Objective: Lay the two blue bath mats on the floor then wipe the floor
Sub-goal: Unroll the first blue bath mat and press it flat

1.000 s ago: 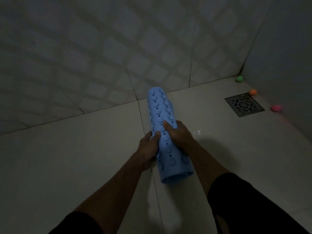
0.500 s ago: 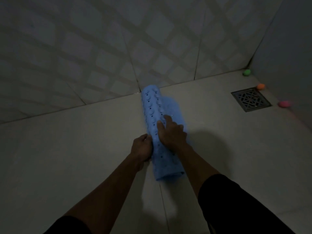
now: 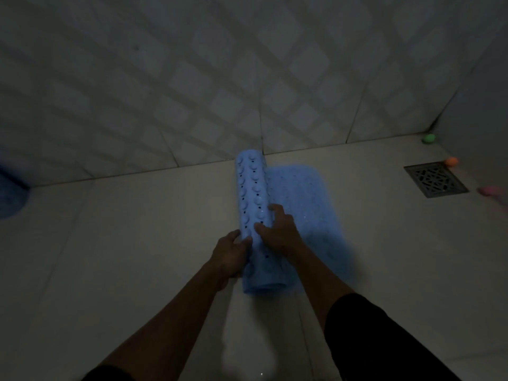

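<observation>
A blue bath mat [image 3: 251,188] with round bumps and small holes lies on the tiled floor [image 3: 123,243], partly rolled. Its unrolled part [image 3: 299,196] spreads flat to the right of the roll. My left hand [image 3: 232,253] grips the roll's left side near its lower end. My right hand [image 3: 277,229] rests on top of the roll, fingers curved over it. A second blue shape [image 3: 11,196], perhaps the other mat, shows at the far left edge, mostly cut off.
A patterned tiled wall [image 3: 247,78] rises just behind the mat. A metal floor drain [image 3: 435,179] sits at the right. Three small balls, green [image 3: 428,138], orange [image 3: 451,161] and pink [image 3: 490,191], lie near the right wall.
The roll has come down onto the floor and rolled leftward, and a flat stretch of mat now lies to its right. Both hands stayed on the roll.
</observation>
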